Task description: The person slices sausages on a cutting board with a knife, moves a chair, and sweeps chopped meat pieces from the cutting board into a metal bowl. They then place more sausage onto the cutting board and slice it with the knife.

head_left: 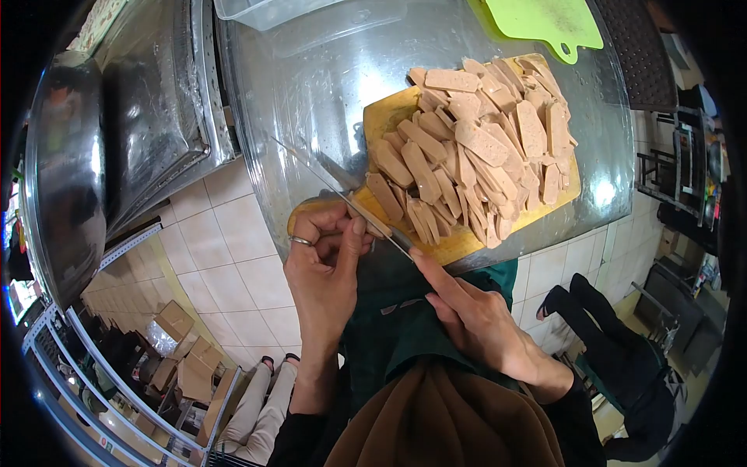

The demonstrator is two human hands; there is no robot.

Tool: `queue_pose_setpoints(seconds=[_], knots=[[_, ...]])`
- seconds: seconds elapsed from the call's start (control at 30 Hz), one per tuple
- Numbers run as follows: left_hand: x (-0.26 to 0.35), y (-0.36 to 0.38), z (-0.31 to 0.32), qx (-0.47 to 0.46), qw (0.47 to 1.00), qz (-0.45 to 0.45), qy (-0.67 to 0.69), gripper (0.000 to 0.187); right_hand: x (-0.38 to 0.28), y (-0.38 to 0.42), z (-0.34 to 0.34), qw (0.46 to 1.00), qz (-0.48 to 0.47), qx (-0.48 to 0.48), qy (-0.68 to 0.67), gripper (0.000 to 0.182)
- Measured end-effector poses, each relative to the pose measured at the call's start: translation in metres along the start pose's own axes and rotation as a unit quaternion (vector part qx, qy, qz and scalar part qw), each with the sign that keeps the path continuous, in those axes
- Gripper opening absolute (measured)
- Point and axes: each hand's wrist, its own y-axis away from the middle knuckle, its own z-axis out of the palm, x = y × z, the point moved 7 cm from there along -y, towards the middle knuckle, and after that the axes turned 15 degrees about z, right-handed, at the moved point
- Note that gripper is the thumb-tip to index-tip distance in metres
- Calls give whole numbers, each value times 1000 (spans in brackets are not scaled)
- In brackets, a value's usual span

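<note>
My right hand [475,315] grips a long thin knife [315,170], index finger stretched along its back end. The blade runs up and left past my left fingertips. My left hand [323,253], with a ring on one finger, is closed in a pinch on a small tan slice [377,225] right at the blade. Both hands are at the near edge of a yellow cutting board [389,113]. Heaped on the board lies a large pile of tan, sausage-like slices [482,144], cut long with slanted ends. The board's handle end shows behind my left fingers.
The board rests on a shiny metal table [311,86]. A lime-green cutting board [545,27] lies at the far right, a clear plastic container [272,9] at the far left. Steel equipment [148,86] stands left. Other people are at lower left and right; cardboard boxes [198,370] sit behind a rail.
</note>
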Motion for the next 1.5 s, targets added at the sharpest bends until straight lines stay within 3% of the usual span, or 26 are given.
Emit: queue_pose_setpoints(seconds=[0.2,0.4,0.57,0.7,1.0,1.2,1.27,1.3,1.37,1.5], knots=[[1,-1,-1,-18,999,11,-30,16,-8,-15,4,999,32,-37,-4,58],[1,-1,1,-7,1000,2,-25,19,-2,-8,3,1000,5,2,-22,57],[4,0,2,-3,999,19,-31,19,-6,-14,2,996,-53,64,-31,61],[2,-2,0,-9,998,42,-44,19,-17,-14,-13,978,-154,141,-16,60],[3,-1,0,1,998,63,-29,21,-11,-14,-8,991,-93,86,-41,56],[7,-8,0,-11,996,91,-23,29,-21,-23,-7,988,-121,76,-52,55],[9,-10,0,-19,995,92,-29,32,-23,-24,-8,978,-172,111,-51,55],[11,-10,1,-26,992,112,-54,34,-24,-23,-10,971,-196,128,-49,55],[15,-7,3,-40,983,149,-103,36,-22,-25,-12,983,-148,74,-84,56],[21,-1,8,-45,975,152,-153,39,-15,-22,-13,983,-135,62,-112,57]])
